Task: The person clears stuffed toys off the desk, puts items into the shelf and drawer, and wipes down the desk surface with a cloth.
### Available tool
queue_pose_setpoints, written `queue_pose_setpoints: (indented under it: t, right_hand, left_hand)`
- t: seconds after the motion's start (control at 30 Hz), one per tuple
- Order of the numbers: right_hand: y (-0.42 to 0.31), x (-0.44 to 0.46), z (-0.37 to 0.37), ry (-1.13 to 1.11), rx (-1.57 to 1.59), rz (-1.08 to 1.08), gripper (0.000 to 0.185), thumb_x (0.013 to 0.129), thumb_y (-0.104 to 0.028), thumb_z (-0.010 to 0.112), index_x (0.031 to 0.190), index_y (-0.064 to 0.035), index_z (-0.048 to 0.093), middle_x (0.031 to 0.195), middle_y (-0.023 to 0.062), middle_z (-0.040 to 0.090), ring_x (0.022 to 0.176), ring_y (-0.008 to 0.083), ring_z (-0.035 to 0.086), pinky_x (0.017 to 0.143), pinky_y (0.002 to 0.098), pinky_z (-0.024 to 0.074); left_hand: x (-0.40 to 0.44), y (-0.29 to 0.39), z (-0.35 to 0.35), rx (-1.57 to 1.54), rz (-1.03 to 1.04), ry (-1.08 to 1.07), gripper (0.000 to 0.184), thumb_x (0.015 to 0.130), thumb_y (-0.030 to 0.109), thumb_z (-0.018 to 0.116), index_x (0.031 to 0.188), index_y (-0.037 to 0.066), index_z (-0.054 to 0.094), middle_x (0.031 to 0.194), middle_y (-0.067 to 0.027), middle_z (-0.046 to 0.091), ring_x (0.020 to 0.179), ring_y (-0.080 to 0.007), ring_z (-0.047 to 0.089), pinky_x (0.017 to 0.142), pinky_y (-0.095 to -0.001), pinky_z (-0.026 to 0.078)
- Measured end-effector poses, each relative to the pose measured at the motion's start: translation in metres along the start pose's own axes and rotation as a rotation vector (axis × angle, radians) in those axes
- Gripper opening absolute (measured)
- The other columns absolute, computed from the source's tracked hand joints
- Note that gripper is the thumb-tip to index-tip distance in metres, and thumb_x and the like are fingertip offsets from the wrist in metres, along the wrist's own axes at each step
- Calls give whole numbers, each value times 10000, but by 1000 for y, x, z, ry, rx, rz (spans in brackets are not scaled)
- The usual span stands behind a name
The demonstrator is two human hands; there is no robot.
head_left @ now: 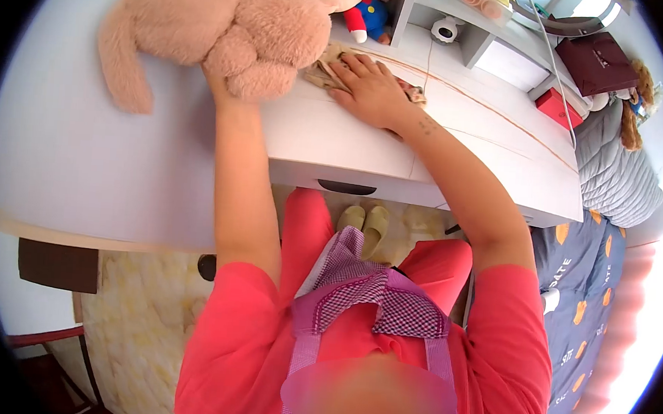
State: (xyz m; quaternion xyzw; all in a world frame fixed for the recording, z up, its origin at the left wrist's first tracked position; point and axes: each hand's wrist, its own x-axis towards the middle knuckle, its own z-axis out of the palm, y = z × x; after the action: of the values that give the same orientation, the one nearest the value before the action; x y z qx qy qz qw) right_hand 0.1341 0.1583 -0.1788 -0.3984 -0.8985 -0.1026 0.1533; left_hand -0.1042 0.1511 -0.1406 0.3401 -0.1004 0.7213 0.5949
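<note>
A large pinkish-beige plush toy (pixel 199 20) is at the upper left, its long tail hanging down over the pale surface. My left hand (pixel 216 82) grips it from below; the plush covers most of the fingers. On the white desk (pixel 313 134), a patterned tan cloth (pixel 321 71) lies crumpled. My right hand (pixel 370 89) presses flat on top of that cloth, fingers stretched out and slightly apart. Part of the cloth shows beyond the fingertips and a darker patterned edge shows to the right of the hand.
A Mario plush doll (pixel 366 15) sits behind the cloth. Beside it, a shelf unit (pixel 470 45) holds a small white camera (pixel 445 29). At the right are a dark red box (pixel 597 64), a red box (pixel 559 107) and a grey cushion (pixel 615 167). Thin cables cross the desk.
</note>
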Motion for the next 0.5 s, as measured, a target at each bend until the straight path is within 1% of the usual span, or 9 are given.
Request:
queue_pose_setpoints:
  t: [0.03,0.07,0.13,0.2,0.27,0.3,0.4,0.43,0.5]
  right_hand:
    - [-5,11,7,12,-6,29,560,948,-456,389,1393,-118,421,1416,151,416,1318,345,355,1073,499,275]
    - [-9,24,13,10,15,52,573,945,-469,386,1389,-109,423,1409,155,420,1317,344,352,1071,504,271]
    - [-18,51,19,2,57,89,601,939,-496,380,1382,-93,427,1394,163,427,1314,343,346,1066,514,263]
    - [-22,72,24,-34,84,163,600,912,-452,439,1364,-58,434,1366,166,440,1302,339,346,1050,507,276]
    - [-15,94,39,-37,70,212,605,887,-427,481,1357,-48,439,1361,165,441,1296,340,346,1044,503,277]
    - [-13,100,37,-88,47,251,676,829,-425,551,1379,-57,413,1387,163,415,1301,341,335,1043,492,274]
    - [-8,119,60,36,-51,430,756,793,-458,589,1401,-62,377,1408,168,387,1304,340,326,1044,500,269]
    - [-6,127,61,-43,-28,491,787,786,-472,594,1426,-92,342,1428,168,361,1318,343,311,1049,503,261]
    - [-2,131,68,-14,-92,448,740,794,-473,586,1403,-104,386,1402,167,397,1307,356,326,1041,514,269]
  left_hand:
    - [-4,2,6,-111,-66,-70,576,976,442,397,1414,73,334,1419,-120,415,1294,-301,417,1074,-453,370]
    - [-6,-3,11,-136,-79,-111,583,973,455,395,1419,84,331,1427,-116,407,1301,-302,409,1082,-459,358]
    - [-2,-5,10,-108,-50,-49,594,963,479,404,1412,93,345,1410,-107,424,1285,-298,425,1068,-461,373]
    - [3,-6,-3,-2,32,155,602,948,501,428,1387,91,382,1358,-98,475,1239,-288,472,1023,-454,430]
    - [3,-7,-15,73,31,217,601,946,509,424,1382,96,387,1361,-96,472,1243,-290,465,1030,-454,419]
    - [3,-7,-18,111,30,247,601,945,513,422,1379,99,390,1363,-95,471,1245,-291,462,1034,-454,414]
    - [1,-10,-14,215,51,311,597,943,513,426,1374,102,398,1364,-96,470,1243,-289,464,1032,-454,416]
    - [0,-11,-7,256,61,327,595,943,514,427,1373,103,400,1365,-96,469,1242,-288,465,1032,-454,416]
    - [-4,-13,11,335,93,346,592,941,514,430,1370,106,405,1366,-96,469,1240,-287,466,1031,-454,417]
